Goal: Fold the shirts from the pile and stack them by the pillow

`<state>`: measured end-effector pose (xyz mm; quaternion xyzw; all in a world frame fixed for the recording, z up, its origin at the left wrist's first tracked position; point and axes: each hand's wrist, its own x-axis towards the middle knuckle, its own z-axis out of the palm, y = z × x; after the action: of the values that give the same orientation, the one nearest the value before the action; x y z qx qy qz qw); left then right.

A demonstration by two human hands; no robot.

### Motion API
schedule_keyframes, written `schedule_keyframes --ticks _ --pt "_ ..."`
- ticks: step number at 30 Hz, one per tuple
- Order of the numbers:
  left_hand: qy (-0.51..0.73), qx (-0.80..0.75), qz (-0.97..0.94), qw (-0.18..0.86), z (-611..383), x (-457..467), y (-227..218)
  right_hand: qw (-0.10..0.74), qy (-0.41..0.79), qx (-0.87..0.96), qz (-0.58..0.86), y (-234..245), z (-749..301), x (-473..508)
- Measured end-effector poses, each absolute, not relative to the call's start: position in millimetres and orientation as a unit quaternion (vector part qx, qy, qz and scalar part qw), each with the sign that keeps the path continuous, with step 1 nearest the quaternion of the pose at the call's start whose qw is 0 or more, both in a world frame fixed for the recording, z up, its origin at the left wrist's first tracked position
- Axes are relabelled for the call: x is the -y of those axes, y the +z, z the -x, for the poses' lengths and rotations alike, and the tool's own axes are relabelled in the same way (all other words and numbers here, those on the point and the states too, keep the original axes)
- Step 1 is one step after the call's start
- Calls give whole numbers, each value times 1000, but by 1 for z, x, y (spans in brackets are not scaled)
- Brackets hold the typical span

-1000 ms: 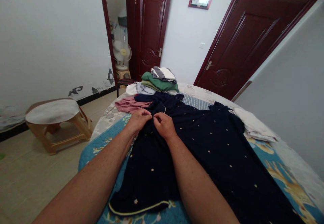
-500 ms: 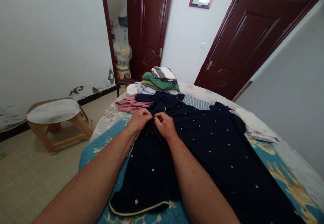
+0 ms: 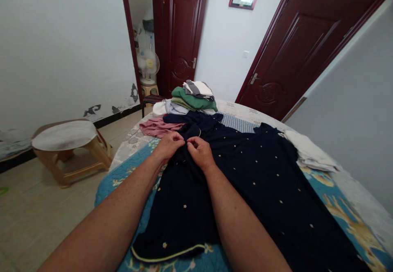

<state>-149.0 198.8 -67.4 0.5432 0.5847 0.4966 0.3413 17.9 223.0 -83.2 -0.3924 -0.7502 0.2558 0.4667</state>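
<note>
A dark navy pajama shirt (image 3: 251, 169) with small pale flowers and cream piping lies spread over a blue patterned mat (image 3: 123, 184). Near its collar, my left hand (image 3: 170, 143) pinches the cloth between thumb and fingers. Close beside it, almost touching, my right hand (image 3: 199, 151) pinches the same front edge. Whatever small part sits between the fingertips, perhaps a button, is too small to make out. One sleeve with a piped cuff stretches toward me between my forearms.
Behind the shirt stands a pile of folded clothes (image 3: 193, 98), with a pink garment (image 3: 159, 127) at its left. Folded white cloth (image 3: 311, 151) lies at the right on the round table (image 3: 242, 109). On the floor at left is a stool (image 3: 70, 141).
</note>
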Motion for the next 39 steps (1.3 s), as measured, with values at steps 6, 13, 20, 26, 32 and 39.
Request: schedule_keyframes --ticks 6,13,20,26,32,39 --pt "489 -597 -545 329 148 -198 -65 462 257 751 394 -80 -18 -220" --pt "546 -543 -472 430 144 -199 -67 458 235 771 375 -82 -19 -221" --pt "580 -505 -438 466 141 -200 -68 471 203 773 374 -84 -17 -223" --pt "566 -491 -412 519 141 -197 -65 475 178 776 376 -86 -17 -224" --pt "534 -502 -410 543 142 -194 -62 491 178 765 376 -84 -17 -223" --pt "464 -549 -560 411 147 -191 -55 466 225 749 413 -85 -16 -223"
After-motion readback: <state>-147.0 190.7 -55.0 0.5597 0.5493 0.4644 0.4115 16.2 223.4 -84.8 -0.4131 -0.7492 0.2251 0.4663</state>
